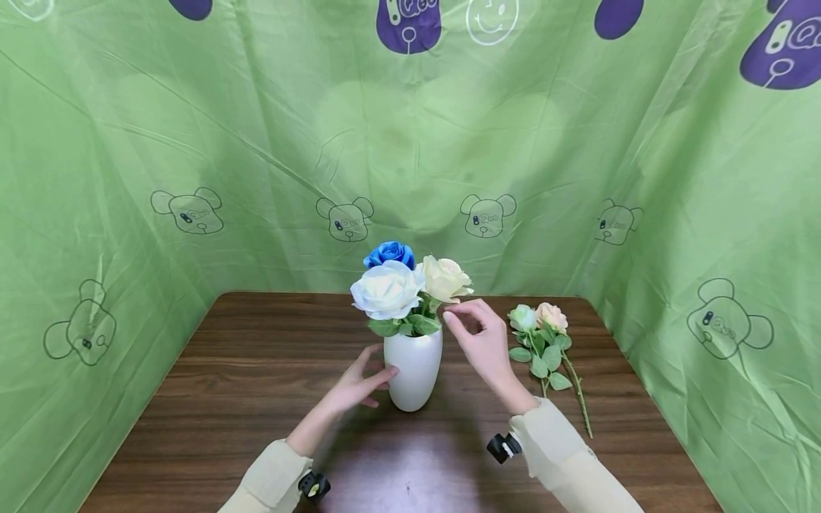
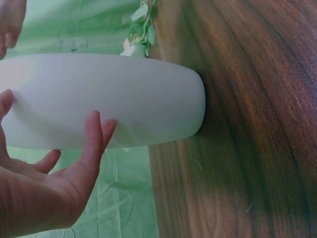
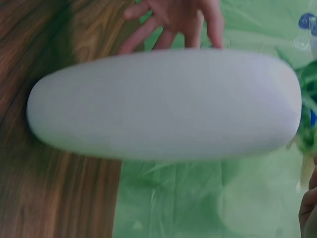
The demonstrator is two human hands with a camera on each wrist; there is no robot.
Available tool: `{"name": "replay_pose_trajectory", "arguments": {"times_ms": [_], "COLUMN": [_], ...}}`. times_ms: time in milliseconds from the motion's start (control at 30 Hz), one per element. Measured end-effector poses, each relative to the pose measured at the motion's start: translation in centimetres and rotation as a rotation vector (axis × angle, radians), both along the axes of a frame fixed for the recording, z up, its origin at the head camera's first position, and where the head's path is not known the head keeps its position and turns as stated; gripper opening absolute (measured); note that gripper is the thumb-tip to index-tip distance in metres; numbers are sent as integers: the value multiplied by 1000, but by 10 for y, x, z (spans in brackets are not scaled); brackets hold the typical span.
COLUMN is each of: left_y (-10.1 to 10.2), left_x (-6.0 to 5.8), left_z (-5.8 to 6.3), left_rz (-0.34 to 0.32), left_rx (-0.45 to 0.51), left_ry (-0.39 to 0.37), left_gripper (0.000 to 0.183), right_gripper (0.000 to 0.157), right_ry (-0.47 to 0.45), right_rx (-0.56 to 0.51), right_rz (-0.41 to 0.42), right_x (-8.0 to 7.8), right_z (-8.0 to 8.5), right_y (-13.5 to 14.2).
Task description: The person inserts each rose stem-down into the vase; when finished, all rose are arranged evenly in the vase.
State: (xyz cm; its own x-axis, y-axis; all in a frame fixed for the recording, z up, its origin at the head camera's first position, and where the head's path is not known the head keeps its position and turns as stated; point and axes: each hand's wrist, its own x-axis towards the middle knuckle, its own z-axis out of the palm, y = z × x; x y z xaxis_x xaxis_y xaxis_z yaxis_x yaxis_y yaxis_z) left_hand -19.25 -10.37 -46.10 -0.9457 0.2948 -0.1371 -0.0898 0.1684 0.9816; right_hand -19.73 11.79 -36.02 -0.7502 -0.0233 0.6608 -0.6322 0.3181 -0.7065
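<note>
A white vase (image 1: 413, 370) stands upright on the table, holding a white rose (image 1: 387, 291), a blue rose (image 1: 393, 254) and a cream rose (image 1: 444, 279). My left hand (image 1: 359, 385) touches the vase's left side, thumb in front and the other fingers spread; in the right wrist view these fingers (image 3: 166, 37) are fairly straight. Beside the vase mouth, just below the cream rose, is my right hand (image 1: 481, 338), its thumb and index fingertips close together. I cannot tell whether they pinch the rose's stem. Only part of this hand (image 3: 308, 210) shows at the right wrist view's edge.
On the right of the wooden table (image 1: 256, 356) lie a pale green-white rose (image 1: 522, 318) and a peach rose (image 1: 551, 318) with leafy stems. A green printed cloth (image 1: 410, 164) hangs behind the table and along both sides.
</note>
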Motion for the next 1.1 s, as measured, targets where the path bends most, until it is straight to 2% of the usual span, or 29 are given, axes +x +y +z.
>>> {"name": "replay_pose_trajectory", "arguments": {"times_ms": [100,300,333,367,533,567,600,733,800,867,967,1100], "left_y": [0,-1,-1,-1,-1,-1,-1,1,0,0,-1,-1], "left_x": [0,0,0,0,0,0,0,7,8,7,1,0], "left_z": [1,0,0,-1,-2,-2,-1,16,18,15,2,-1], "left_rz": [-1,-4,-5,-6,-8,-9,-11,-20,-20,-18,-10,-10], "left_rx": [-5,-1,1,1,-1,0,5,11,14,7,5,4], "left_ry": [3,2,3,3,2,1,0,-2,-4,0,-1,2], "left_gripper": [65,65,65,65,66,66,66,64,63,63,64,65], "right_gripper": [8,12,15,16,17,17,17,17,18,18,18,20], "right_ry": [-22,-50,-46,-46,-126,-163,-193,-308,-361,-401,-457,-537], "right_rx": [3,-15,-33,-35,4,35,52,81,76,68,52,8], "right_rz": [-39,-65,-40,-42,-114,-164,-188,-261,-288,-320,-374,-455], "right_x": [-7,-27,-42,-44,-51,-38,-39,-45,-48,-50,-53,-56], "right_z": [-10,-42,-66,-70,-87,-70,-72,-84,-90,-97,-108,-122], "right_y": [13,41,52,56,76,74,78,94,102,109,120,132]}}
